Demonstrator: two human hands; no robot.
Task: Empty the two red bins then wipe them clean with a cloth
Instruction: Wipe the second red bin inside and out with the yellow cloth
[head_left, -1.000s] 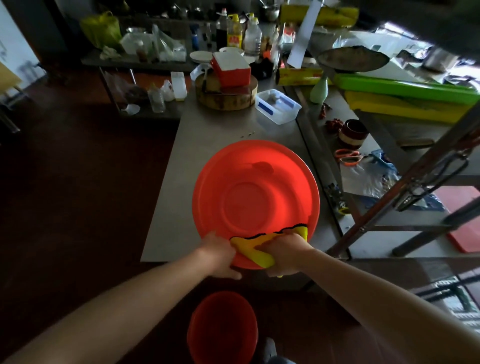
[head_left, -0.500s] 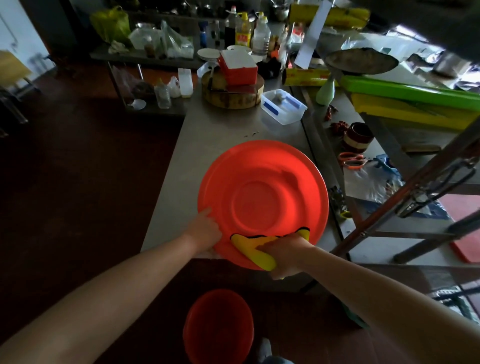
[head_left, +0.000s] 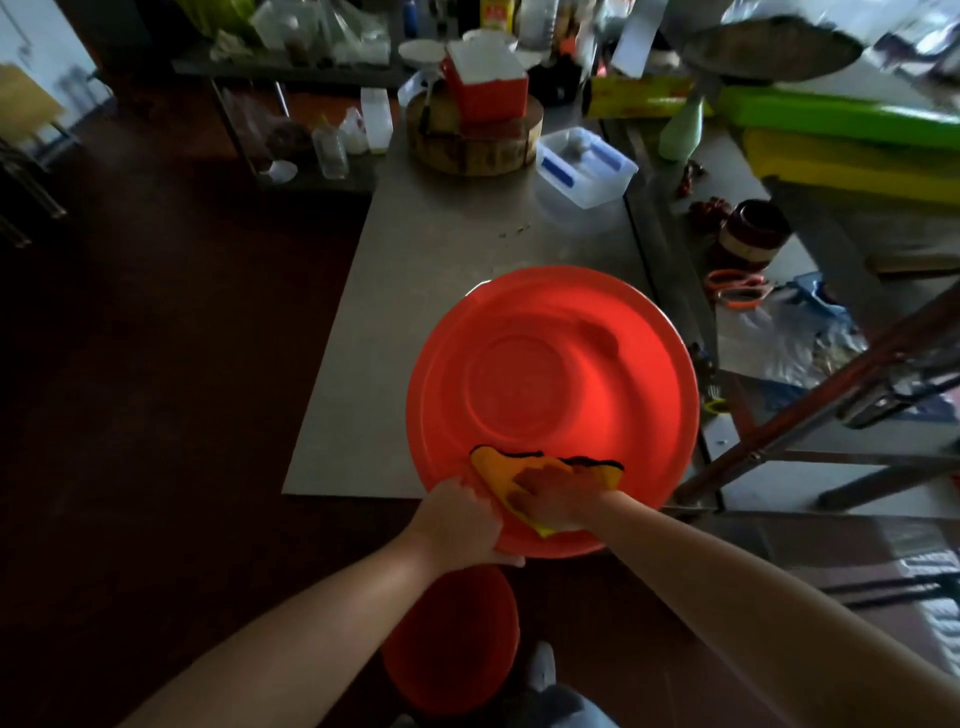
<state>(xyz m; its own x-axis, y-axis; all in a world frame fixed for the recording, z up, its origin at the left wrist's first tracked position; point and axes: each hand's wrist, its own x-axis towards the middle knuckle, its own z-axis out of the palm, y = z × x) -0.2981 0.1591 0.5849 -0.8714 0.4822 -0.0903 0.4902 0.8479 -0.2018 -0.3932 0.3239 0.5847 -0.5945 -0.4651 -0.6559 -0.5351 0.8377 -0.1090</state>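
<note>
A large round red bin (head_left: 550, 395) rests on the near end of the steel table (head_left: 415, 291), its near rim overhanging the table edge. My left hand (head_left: 460, 525) grips that near rim from the left. My right hand (head_left: 553, 501) presses a yellow cloth (head_left: 498, 467) with a dark border onto the bin's near inner wall. A second, darker red bin (head_left: 452, 639) stands on the floor below, between my forearms.
At the table's far end stand a round wooden block (head_left: 472, 140) with a red-and-white box (head_left: 485, 85) on it and a clear plastic container (head_left: 584, 166). A cluttered steel shelf unit (head_left: 831, 291) with slanted metal bars adjoins on the right. Dark floor lies to the left.
My left hand slid along the rim from the bin's left side back to its near edge, beside the cloth. The cloth and my right hand shifted slightly left on the near wall.
</note>
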